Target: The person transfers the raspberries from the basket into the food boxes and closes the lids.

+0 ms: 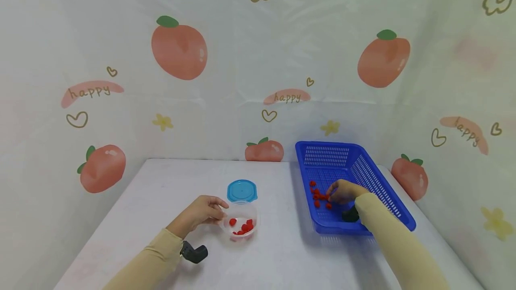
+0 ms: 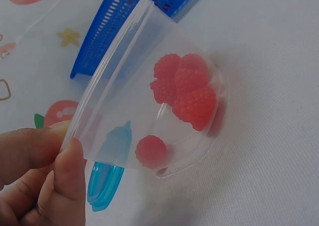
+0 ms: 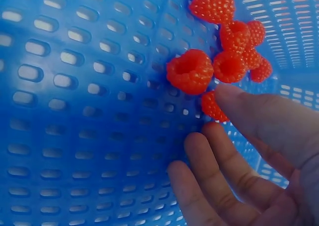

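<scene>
A clear plastic tub [image 1: 251, 211] with several red raspberries [image 2: 195, 106] in it stands on the table. My left hand [image 1: 203, 212] pinches the tub's rim between thumb and fingers. To the right, my right hand [image 1: 342, 190] reaches down inside a blue perforated basket [image 1: 338, 229]. Its thumb and index finger close round one raspberry [image 3: 212, 107], which the thumb partly hides in the right wrist view; the other fingers are spread beneath. More raspberries [image 3: 189, 71] lie on the basket floor beside the thumb.
Just behind the tub lies a blue lid [image 1: 242, 190]. The basket's raised walls surround the right hand, and a printed cloth backdrop [image 1: 217, 120] rises behind the white table [image 1: 278, 254].
</scene>
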A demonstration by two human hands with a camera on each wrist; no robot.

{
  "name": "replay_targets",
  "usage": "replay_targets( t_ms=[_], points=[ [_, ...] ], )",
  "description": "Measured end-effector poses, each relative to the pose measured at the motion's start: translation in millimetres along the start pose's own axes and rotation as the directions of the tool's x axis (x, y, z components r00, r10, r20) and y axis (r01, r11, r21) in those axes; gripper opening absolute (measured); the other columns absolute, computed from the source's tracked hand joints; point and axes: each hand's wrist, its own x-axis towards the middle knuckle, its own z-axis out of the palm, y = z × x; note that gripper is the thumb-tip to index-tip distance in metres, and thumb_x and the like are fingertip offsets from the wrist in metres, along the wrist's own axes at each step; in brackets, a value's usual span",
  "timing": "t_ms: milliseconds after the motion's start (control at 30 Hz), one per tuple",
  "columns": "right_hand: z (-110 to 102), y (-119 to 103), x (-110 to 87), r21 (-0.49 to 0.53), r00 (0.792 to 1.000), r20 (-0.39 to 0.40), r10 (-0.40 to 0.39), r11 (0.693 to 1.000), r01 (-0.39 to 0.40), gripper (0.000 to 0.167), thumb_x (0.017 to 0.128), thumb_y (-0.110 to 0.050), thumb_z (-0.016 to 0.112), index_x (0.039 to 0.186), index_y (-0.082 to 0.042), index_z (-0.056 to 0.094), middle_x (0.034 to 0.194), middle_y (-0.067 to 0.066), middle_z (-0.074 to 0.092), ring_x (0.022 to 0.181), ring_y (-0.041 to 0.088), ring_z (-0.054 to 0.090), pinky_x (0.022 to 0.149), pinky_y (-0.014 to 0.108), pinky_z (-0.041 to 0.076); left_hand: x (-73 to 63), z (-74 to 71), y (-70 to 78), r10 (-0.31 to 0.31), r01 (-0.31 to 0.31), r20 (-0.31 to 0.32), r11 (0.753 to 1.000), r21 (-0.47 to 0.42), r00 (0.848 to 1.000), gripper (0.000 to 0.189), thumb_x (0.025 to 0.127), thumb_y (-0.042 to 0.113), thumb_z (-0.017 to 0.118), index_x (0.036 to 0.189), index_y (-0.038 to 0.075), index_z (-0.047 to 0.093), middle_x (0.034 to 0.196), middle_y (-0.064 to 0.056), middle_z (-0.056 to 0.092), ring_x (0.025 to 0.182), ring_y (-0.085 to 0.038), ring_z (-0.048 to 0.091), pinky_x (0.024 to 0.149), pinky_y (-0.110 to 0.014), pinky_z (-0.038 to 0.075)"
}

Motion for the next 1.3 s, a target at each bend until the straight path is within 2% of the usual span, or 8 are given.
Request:
replay_targets(
  t_ms=[467, 667, 800, 1033, 1300],
  points=[
    [5, -3, -1.0, -0.049, 1.000, -0.010, -0.026, 0.998, 0.025, 0.006, 0.089, -0.002, 0.063, 0.094, 0.001, 0.064, 0.085, 0.005, 0.060, 0.079, 0.018, 0.055, 0.071, 0.031, 0.053, 1.1, 0.8, -1.4, -0.019, 0.019, -0.018, 1.000, -0.008, 1.000, 0.024, 0.083, 0.003, 0.071, 0.106, 0.000, 0.066, 0.080, -0.010, 0.063, 0.065, -0.019, 0.062, 0.067, -0.030, 0.059],
    [5, -3, -0.7, -0.045, 0.999, -0.004, -0.051, 0.998, 0.051, 0.003, 0.089, -0.002, 0.063, 0.088, 0.000, 0.064, 0.081, 0.004, 0.060, 0.075, 0.017, 0.054, 0.070, 0.030, 0.053, 1.4, 0.8, -2.6, -0.010, 0.010, -0.010, 1.000, -0.010, 1.000, 0.025, 0.082, 0.002, 0.071, 0.106, 0.000, 0.065, 0.079, -0.009, 0.063, 0.065, -0.019, 0.062, 0.067, -0.031, 0.059],
    [3, -3, -0.3, -0.032, 0.996, -0.032, -0.088, 0.996, 0.087, 0.003, 0.089, -0.001, 0.062, 0.088, 0.001, 0.065, 0.081, 0.005, 0.062, 0.074, 0.017, 0.055, 0.069, 0.029, 0.053, 1.6, 0.5, -3.4, -0.006, 0.006, -0.006, 1.000, -0.001, 1.000, 0.025, 0.082, 0.003, 0.071, 0.107, -0.001, 0.065, 0.079, -0.009, 0.062, 0.065, -0.018, 0.061, 0.067, -0.031, 0.059],
    [-3, -2, 4.1, 0.093, 0.972, -0.121, -0.200, 0.973, 0.212, 0.010, 0.087, 0.000, 0.063, 0.095, 0.006, 0.062, 0.090, 0.012, 0.067, 0.082, 0.020, 0.061, 0.077, 0.036, 0.057, 1.6, -1.2, -1.6, 0.001, -0.001, 0.015, 1.000, -0.018, 1.000, 0.026, 0.082, 0.002, 0.070, 0.107, -0.002, 0.065, 0.077, -0.007, 0.063, 0.064, -0.017, 0.061, 0.066, -0.030, 0.059],
    [-5, -8, 5.1, 0.202, 0.933, -0.254, -0.255, 0.929, 0.309, 0.017, 0.089, -0.004, 0.065, 0.101, 0.007, 0.059, 0.093, 0.011, 0.066, 0.088, 0.026, 0.064, 0.079, 0.037, 0.058, 3.0, -1.1, -2.0, 0.003, -0.003, 0.015, 1.000, -0.020, 1.000, 0.026, 0.081, 0.001, 0.069, 0.107, -0.002, 0.065, 0.076, -0.007, 0.064, 0.064, -0.017, 0.061, 0.066, -0.030, 0.059]
  ],
)
